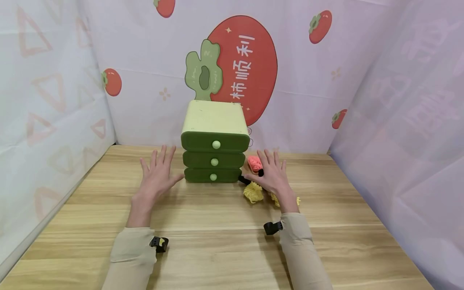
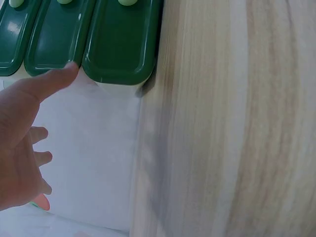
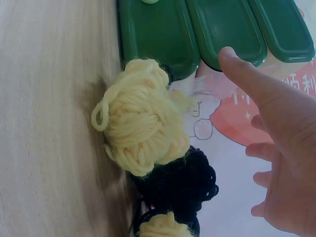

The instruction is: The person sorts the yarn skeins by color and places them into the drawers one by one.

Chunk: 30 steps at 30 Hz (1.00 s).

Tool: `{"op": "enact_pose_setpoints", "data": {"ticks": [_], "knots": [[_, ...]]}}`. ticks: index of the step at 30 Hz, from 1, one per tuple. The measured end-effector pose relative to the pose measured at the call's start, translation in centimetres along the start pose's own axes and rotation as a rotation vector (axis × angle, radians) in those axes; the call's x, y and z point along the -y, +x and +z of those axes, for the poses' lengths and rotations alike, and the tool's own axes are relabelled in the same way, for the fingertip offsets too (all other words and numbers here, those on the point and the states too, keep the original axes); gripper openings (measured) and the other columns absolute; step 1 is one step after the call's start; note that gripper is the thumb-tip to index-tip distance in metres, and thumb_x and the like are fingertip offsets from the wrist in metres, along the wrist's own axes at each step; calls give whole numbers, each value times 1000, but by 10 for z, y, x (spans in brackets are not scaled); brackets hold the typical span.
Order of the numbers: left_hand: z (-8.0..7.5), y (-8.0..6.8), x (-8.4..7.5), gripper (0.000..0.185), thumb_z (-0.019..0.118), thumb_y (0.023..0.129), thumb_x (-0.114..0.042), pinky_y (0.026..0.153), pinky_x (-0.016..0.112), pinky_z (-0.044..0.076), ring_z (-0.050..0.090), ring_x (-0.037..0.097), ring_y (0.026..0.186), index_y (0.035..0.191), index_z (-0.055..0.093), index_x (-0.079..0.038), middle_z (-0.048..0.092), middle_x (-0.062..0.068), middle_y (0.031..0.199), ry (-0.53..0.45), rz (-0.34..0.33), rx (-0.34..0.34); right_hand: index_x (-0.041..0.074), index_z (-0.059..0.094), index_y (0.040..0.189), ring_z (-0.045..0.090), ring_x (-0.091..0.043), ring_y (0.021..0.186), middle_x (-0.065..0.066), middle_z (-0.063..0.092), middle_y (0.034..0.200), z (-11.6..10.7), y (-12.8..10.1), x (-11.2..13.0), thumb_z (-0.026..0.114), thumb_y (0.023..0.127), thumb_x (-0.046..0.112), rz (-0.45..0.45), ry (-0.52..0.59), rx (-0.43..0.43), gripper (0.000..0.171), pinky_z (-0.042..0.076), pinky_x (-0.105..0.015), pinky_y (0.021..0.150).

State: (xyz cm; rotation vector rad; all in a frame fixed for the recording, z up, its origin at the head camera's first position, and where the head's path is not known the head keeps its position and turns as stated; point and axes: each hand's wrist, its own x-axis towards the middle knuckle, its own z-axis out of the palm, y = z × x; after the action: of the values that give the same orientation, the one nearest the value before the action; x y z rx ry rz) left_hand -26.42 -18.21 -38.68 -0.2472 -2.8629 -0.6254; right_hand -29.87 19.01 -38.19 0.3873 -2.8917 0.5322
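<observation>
A small three-drawer cabinet (image 1: 217, 117) with a cream body and dark green drawer fronts stands at the back of the table, its drawers closed. To its left my left hand (image 1: 158, 175) is held with fingers spread, thumb pointing at the lower drawers; it holds nothing. On the other side my right hand (image 1: 272, 175) is spread the same way over balls of yarn, its thumb toward the cabinet. A yellow yarn ball (image 3: 138, 121) lies in front of black yarn (image 3: 180, 185), with another yellow ball (image 3: 165, 227) beside it. Pink yarn (image 1: 255, 163) sits behind, partly hidden by the right hand.
The wooden table (image 1: 214, 249) reaches back to a printed cloth backdrop (image 1: 145, 112) with persimmon drawings. Cloth walls close in the left and right sides. Each sleeve cuff carries a small black camera (image 1: 159, 244).
</observation>
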Motion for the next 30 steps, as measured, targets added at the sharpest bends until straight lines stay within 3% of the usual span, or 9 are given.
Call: {"op": "enact_pose_setpoints", "data": {"ticks": [10,16,22,30], "knots": [[-3,2,-4,86,64,96,-31,112,76,-4,8,48,150,161,10,-15,9,20,166,-41,9,-68,19,29,158,15,-43,151,-13,30,161,-1,1,3,70,84,59,-40,-5,-103,93,10,-71,116],[0,5,-5,84,67,94,-20,116,68,14,25,43,148,160,16,-14,23,19,163,-94,64,-154,17,37,154,31,-38,145,-12,41,154,-1,3,5,68,90,51,-96,16,-176,79,25,-63,116],[-1,5,-7,83,68,94,-15,118,64,17,33,42,144,160,18,-16,31,16,161,-124,72,-210,14,46,149,46,-36,134,-14,51,143,2,5,9,68,93,41,-167,42,-282,66,34,-56,113],[-2,5,-12,83,70,92,-16,106,63,37,45,47,133,159,21,-17,41,20,153,-107,87,-283,11,53,142,55,-36,121,-15,59,131,2,4,11,70,93,29,-203,88,-401,54,45,-53,101]]}}
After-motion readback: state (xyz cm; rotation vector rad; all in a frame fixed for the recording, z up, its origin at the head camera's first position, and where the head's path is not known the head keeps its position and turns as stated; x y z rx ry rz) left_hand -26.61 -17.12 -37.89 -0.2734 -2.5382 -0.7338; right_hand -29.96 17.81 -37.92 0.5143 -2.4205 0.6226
